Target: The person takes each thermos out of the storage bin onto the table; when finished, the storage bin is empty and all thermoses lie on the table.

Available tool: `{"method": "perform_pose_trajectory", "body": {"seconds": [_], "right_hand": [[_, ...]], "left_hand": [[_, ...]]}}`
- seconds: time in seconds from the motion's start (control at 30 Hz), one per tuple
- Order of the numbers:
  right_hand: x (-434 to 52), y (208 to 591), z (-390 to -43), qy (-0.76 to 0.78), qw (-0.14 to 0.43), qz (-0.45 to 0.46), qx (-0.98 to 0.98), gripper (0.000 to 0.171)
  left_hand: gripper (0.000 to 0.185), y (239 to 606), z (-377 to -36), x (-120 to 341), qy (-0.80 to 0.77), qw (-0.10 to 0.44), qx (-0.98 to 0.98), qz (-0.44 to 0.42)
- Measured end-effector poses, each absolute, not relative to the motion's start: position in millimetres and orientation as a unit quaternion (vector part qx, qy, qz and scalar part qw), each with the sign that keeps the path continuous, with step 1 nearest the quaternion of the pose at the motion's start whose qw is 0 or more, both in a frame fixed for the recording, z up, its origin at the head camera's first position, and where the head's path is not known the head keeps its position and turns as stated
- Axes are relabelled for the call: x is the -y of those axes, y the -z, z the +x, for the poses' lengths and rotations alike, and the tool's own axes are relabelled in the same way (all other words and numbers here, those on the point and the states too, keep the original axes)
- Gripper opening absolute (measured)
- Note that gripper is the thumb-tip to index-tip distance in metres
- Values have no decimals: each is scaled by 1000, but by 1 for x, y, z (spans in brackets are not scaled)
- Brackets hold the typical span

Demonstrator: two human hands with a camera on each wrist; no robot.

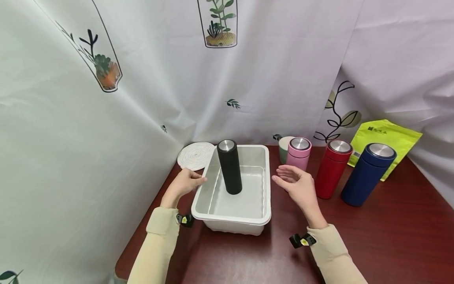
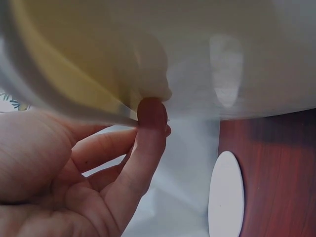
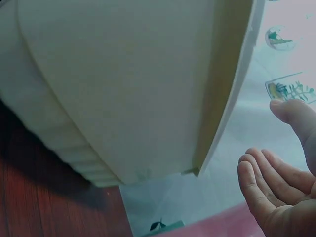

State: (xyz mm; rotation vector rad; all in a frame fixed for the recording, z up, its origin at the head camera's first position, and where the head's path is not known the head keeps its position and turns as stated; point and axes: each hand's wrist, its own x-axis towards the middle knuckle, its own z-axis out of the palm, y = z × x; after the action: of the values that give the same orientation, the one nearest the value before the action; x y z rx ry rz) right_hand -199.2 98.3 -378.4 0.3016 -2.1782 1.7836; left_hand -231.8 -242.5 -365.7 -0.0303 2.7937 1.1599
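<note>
A pale grey plastic basin [image 1: 232, 217] stands on the table in the head view. Inside it, towards its left side, is a black thermos flask [image 1: 231, 171] with a steel-topped lid. My left hand [image 1: 186, 182] pinches the basin's left rim; the left wrist view has a fingertip [image 2: 152, 111] against the rim's underside. To the right of the basin my right hand [image 1: 297, 184] hovers, apart from it, fingers loosely bent and thumb spread, holding nothing. It partly hides a pink thermos flask [image 1: 298, 157] behind it.
Right of the pink flask stand a red flask [image 1: 331, 173] and a blue flask [image 1: 367, 177]. Behind them leans a lime-green pouch [image 1: 386, 138]. A pale green cup [image 1: 283, 150] sits behind the pink flask. A round woven white mat [image 1: 196, 156] lies behind the basin's left corner.
</note>
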Motion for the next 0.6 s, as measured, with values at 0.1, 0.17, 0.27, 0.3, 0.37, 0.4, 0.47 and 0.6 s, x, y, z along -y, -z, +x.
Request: {"method": "perform_pose_trajectory", "body": {"seconds": [0.1,0.17,0.27,0.3,0.37,0.4,0.47,0.6], "right_hand": [[-92,377,-202,-627,151,113,755,38],[-89,378,-205,-632,147,116,752,38],[-85,381,-210,-633,143,121,751,40],[-84,383,-214,-634,141,123,750,41],[-82,389,-220,-633,140,126,751,42],[-81,391,-223,-631,141,129,752,44],[-80,396,-230,-627,140,130,756,46],[-77,398,-236,-614,144,137,764,49]], "left_hand": [[26,365,-232,243,-382,59,-922,-8],[26,366,-232,243,-381,58,-923,-7],[27,367,-233,243,-384,59,-921,-9],[27,367,-232,243,-385,59,-921,-9],[27,367,-233,243,-387,59,-920,-12],[27,368,-233,243,-388,60,-920,-12],[27,368,-233,243,-389,60,-919,-12],[28,367,-233,243,-391,60,-918,-12]]}}
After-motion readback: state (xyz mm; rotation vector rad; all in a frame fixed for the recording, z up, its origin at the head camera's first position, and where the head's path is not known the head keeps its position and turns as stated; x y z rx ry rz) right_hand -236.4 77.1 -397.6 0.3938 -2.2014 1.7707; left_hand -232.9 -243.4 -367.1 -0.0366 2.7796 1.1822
